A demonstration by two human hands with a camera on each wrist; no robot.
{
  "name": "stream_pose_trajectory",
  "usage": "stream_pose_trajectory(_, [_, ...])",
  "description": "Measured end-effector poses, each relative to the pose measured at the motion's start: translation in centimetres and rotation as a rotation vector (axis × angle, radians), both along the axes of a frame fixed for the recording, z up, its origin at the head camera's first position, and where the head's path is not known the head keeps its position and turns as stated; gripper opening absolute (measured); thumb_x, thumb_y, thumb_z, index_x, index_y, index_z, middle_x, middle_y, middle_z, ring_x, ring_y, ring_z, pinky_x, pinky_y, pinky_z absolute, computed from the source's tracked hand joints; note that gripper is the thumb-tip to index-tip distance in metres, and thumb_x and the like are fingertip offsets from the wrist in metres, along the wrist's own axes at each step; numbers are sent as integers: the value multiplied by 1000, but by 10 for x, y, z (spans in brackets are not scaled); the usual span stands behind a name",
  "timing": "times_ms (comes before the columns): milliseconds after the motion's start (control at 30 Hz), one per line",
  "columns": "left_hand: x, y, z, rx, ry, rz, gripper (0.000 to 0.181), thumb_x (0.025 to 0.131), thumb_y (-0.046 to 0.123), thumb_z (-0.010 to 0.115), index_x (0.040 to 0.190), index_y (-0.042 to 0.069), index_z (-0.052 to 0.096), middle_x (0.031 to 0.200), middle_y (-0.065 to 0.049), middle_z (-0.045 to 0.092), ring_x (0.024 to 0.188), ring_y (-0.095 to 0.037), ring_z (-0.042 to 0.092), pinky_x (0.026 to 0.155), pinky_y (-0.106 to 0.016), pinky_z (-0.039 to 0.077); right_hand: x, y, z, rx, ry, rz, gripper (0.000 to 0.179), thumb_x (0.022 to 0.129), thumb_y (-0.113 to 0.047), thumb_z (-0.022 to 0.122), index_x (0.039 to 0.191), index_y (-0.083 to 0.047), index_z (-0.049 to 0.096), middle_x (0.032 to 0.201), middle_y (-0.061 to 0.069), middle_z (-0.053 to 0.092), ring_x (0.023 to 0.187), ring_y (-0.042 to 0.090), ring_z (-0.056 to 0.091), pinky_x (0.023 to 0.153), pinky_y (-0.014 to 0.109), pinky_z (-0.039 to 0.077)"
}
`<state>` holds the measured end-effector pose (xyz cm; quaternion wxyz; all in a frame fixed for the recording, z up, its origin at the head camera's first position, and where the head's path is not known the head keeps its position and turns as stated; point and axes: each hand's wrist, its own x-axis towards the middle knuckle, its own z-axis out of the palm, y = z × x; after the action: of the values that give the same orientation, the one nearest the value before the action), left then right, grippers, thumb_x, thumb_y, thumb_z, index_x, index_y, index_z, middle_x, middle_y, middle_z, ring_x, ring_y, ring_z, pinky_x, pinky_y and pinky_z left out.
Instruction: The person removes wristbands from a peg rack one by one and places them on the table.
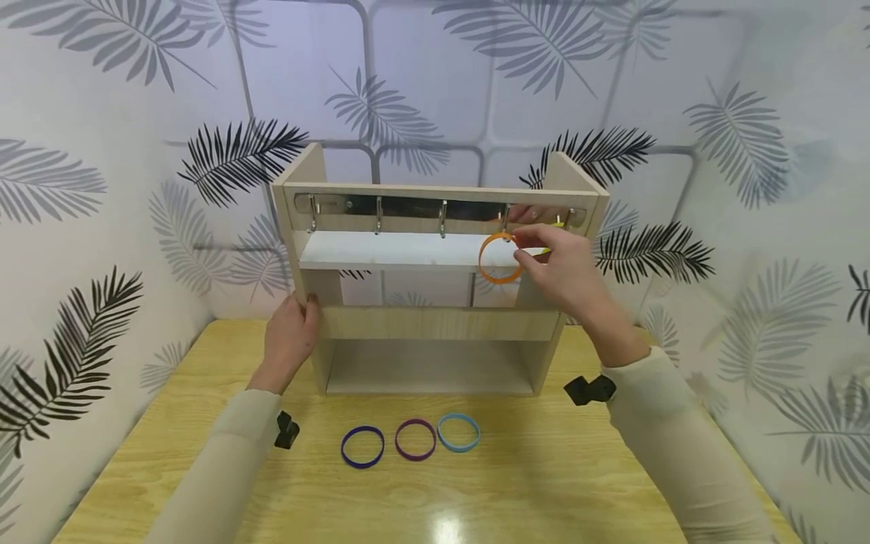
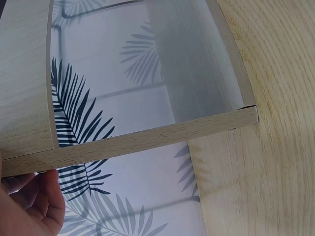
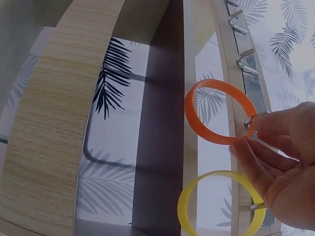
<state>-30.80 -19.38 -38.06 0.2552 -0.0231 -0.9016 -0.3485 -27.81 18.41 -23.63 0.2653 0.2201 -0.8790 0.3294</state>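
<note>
My right hand point(image 1: 569, 273) pinches an orange silicone wristband point(image 3: 191, 109) between thumb and fingertips. The band is up against the fourth metal hook point(image 1: 506, 214) from the left; the fingers partly cover where they meet. On the rightmost hook hangs a yellow wristband point(image 3: 183, 205), mostly behind the hand in the head view. My left hand point(image 1: 291, 332) grips the left side panel of a small wooden shelf point(image 1: 435, 325), its fingers curled at the panel's edge. Dark blue point(image 1: 343, 451), purple point(image 1: 397, 446) and light blue point(image 1: 459, 449) wristbands lie on the table before the shelf.
The shelf stands on a wood-grain table point(image 1: 544, 483) against a leaf-patterned wall point(image 1: 435, 91). Along its top rail runs a shiny hook strip point(image 1: 414, 207), with three hooks without bands on the left. A white ledge point(image 1: 387, 249) sits below the strip.
</note>
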Motion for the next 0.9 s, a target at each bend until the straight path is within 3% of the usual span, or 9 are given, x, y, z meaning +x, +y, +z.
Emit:
stream_pose_trajectory(200, [1, 1, -3, 2, -11, 2, 54, 101, 36, 28, 116, -9, 55, 94, -24, 61, 76, -37, 60, 65, -50, 48, -4, -3, -1, -16, 24, 19, 22, 86, -1, 65, 109, 1, 65, 102, 15, 67, 91, 25, 64, 74, 37, 53])
stream_pose_trajectory(467, [-2, 0, -3, -14, 3, 4, 52, 102, 33, 28, 115, -10, 55, 96, -26, 60, 80, -39, 60, 67, -52, 47, -4, -5, -1, -11, -38, 4, 24, 89, -5, 64, 112, 1, 63, 100, 14, 67, 89, 24, 63, 75, 37, 52])
stream_pose_trajectory(900, [-1, 1, -2, 0, -2, 16, 53, 102, 34, 29, 118, -10, 54, 101, -26, 60, 85, -41, 60, 70, -54, 46, 3, -6, 3, -55, 29, 23, 19, 88, -4, 65, 106, 0, 66, 97, 13, 68, 86, 22, 63, 73, 36, 51])
